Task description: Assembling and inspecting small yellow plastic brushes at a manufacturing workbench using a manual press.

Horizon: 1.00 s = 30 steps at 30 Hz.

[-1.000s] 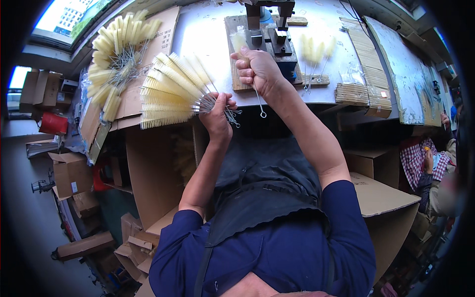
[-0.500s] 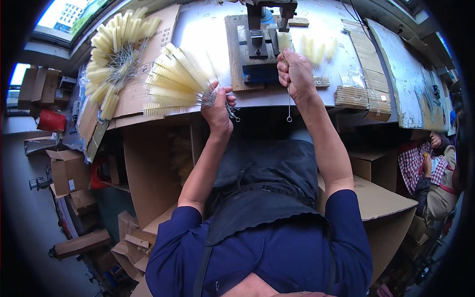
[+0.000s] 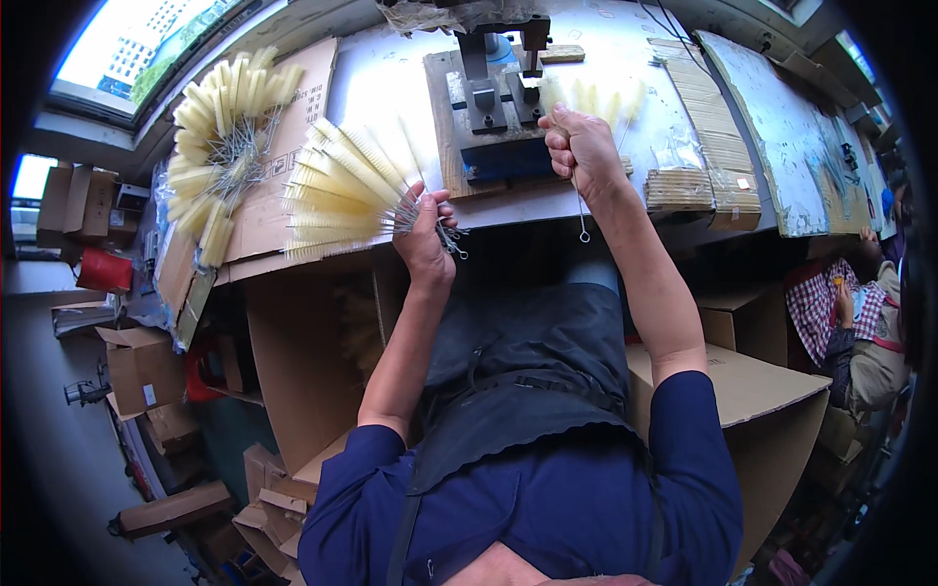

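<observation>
My left hand (image 3: 425,237) is closed round the wire handles of a fanned bunch of pale-yellow bottle brushes (image 3: 337,186). Their bristle heads spread to the left, and the looped wire ends poke out at the right of the fist. My right hand (image 3: 586,148) grips a single brush, whose wire handle (image 3: 581,210) hangs below the fist and ends in a small loop. Fingers mostly hide its bristle head. Just left of that hand stands a dark metal bench press (image 3: 484,112) on a wooden board, with the fist apart from its jaws.
A large pile of brushes (image 3: 215,146) lies on flat cardboard (image 3: 293,195) at the left. Several more brushes (image 3: 611,103) lie beyond my right hand. Flattened cardboard strips (image 3: 728,186) rest farther right. Open cartons (image 3: 733,376) stand below the table; another person (image 3: 840,313) sits at far right.
The whole view has shifted, with the table lower in the picture. Relative to the press, my right hand has moved slightly right with its brush. My left hand keeps its bunch.
</observation>
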Each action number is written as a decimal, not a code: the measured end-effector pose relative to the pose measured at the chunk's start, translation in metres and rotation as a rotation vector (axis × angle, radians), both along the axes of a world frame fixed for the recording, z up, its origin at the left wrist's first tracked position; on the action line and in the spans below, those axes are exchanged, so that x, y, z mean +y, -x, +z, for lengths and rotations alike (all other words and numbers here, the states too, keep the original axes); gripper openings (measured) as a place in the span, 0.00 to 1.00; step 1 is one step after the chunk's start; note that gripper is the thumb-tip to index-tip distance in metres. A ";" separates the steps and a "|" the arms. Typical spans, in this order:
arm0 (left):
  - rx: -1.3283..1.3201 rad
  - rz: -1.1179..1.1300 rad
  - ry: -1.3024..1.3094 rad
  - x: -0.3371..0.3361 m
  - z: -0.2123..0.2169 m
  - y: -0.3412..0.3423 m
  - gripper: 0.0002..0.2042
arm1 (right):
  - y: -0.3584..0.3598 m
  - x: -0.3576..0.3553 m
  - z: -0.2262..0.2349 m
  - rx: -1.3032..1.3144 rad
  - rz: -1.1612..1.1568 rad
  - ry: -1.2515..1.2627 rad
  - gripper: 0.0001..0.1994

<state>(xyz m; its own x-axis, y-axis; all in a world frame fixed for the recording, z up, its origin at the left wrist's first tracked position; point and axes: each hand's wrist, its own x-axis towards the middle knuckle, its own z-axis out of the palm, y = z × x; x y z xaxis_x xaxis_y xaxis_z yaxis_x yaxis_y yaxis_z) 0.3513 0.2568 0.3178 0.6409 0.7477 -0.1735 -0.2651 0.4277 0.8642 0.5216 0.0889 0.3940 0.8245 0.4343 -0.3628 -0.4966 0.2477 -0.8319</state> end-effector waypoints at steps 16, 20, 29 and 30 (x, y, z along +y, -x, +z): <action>-0.061 -0.253 -0.008 -0.065 0.034 0.019 0.07 | 0.062 0.055 -0.011 -0.362 0.263 0.151 0.20; -0.022 -0.273 -0.026 -0.074 0.041 0.025 0.06 | 0.055 0.064 -0.011 -0.195 0.094 -0.026 0.18; -0.037 -0.030 -0.029 -0.042 0.039 0.032 0.04 | 0.016 0.071 -0.007 -0.016 0.160 -0.065 0.22; -0.037 -0.027 -0.008 -0.039 0.038 0.031 0.04 | 0.015 0.074 -0.004 0.003 0.137 -0.118 0.21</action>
